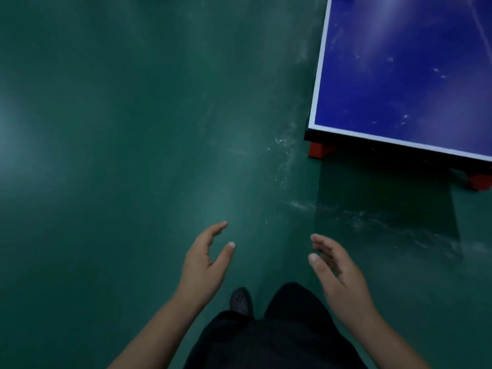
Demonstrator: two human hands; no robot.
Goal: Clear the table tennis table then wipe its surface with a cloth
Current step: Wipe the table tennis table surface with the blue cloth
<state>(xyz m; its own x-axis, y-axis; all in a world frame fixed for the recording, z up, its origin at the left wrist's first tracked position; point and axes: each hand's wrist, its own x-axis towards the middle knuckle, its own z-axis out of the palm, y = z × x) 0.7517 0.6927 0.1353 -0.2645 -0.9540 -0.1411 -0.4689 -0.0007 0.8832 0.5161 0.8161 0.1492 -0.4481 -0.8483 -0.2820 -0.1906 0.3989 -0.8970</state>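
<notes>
- Overhead, from the head view: looked down on a green floor (133, 129), scuffed pale near the table's corner.
- Up at the top right: one corner of the table tennis table (399, 75), blue top with a white edge line, red feet (319, 150) showing under the dark frame.
- On the visible part of that blue top: nothing standing or lying, only pale smudges and streaks under the glare; rest of the table out of frame, so impossible to say whether bats, balls or a net were there.
- Low in the middle: left hand (205, 270) held out over the floor, fingers relaxed and a little bent, thumb apart from them, nothing in it.
- Beside it, to the right: right hand (338, 272) likewise held out, fingers nearly straight and close together, thumb forward, holding nothing.
- Both hands well apart from the table, touching neither it nor each other.
- Below the hands: dark trousers (266, 336) and one dark shoe (241, 300) on the floor.
- No cloth anywhere in view, neither in a hand nor on the table corner.
- Judged from this: clearing possibly done for this corner at least, since nothing sat there; unknown for the remainder.
- Wiping apparently not done, or not finished: smudges plain on the surface, and no cloth in hand.
- Left to do, by this reckoning: fetch a cloth, come up to the table, wipe the top.
</notes>
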